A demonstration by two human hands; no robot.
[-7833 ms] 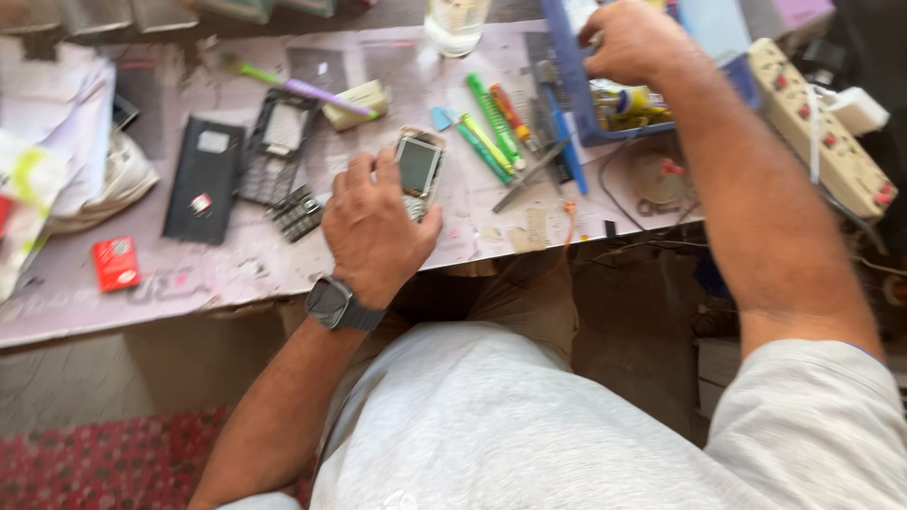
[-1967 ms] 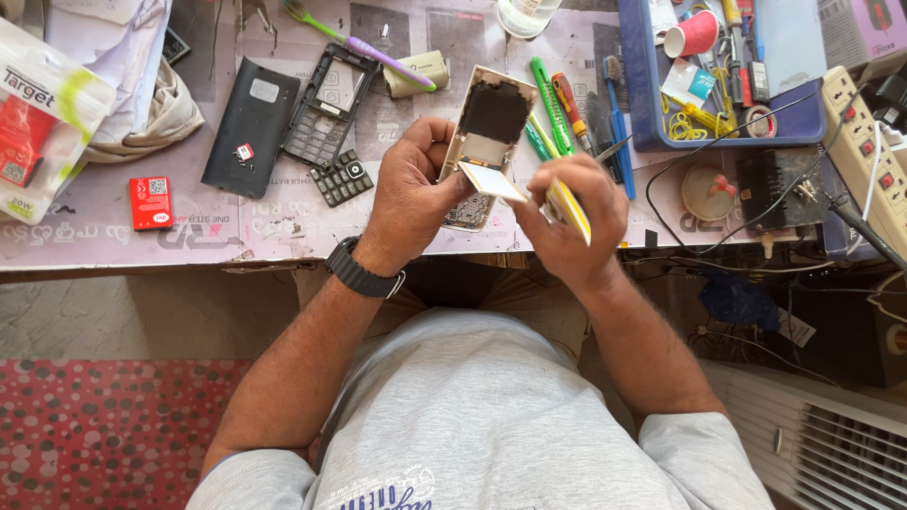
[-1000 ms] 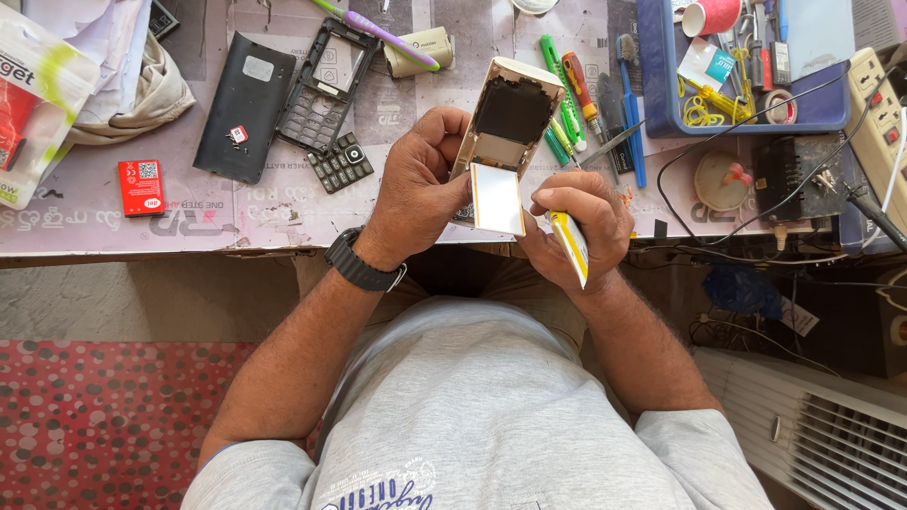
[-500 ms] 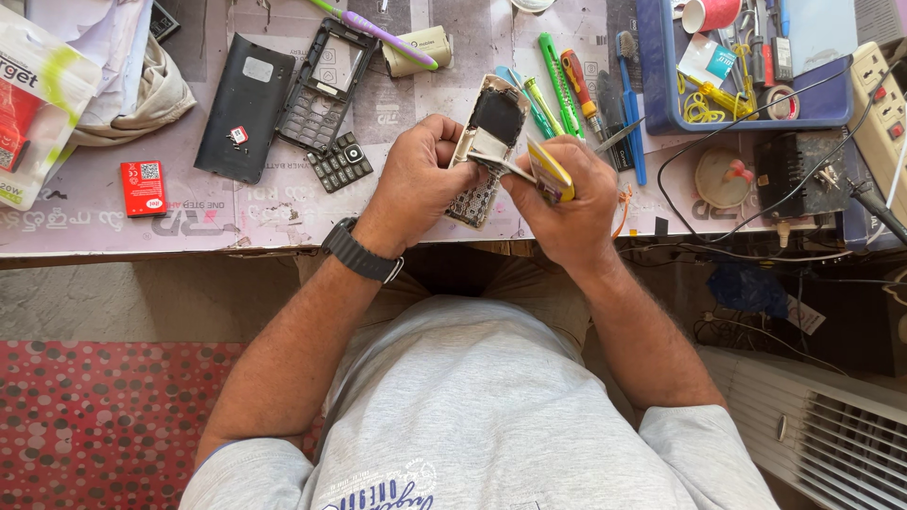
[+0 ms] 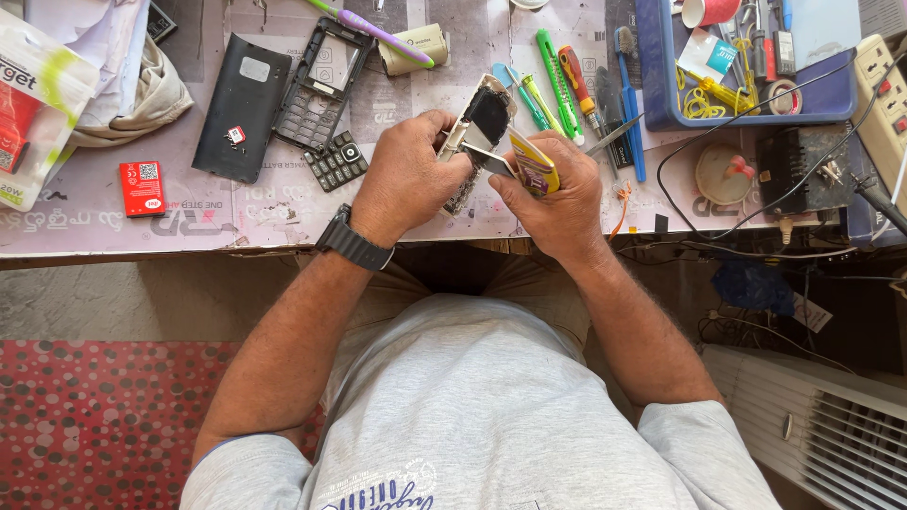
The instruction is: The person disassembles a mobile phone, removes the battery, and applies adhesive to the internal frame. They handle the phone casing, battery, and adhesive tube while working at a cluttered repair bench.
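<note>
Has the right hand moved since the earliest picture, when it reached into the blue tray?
Yes. The right hand has come away from the blue tray to the bench's near edge, meeting the left hand at the opened phone.

Bright, even daylight over the whole frame. Bench [image 5: 142, 227] top evenly lit; short soft shadows beside the objects on it. Deep shadow under the bench edge, centre to right of frame. Mild glare on the plastic bag [image 5: 33, 104], upper left. Focus sharp throughout; no motion blur on hands. Slight wide-angle stretching at corners.
</note>
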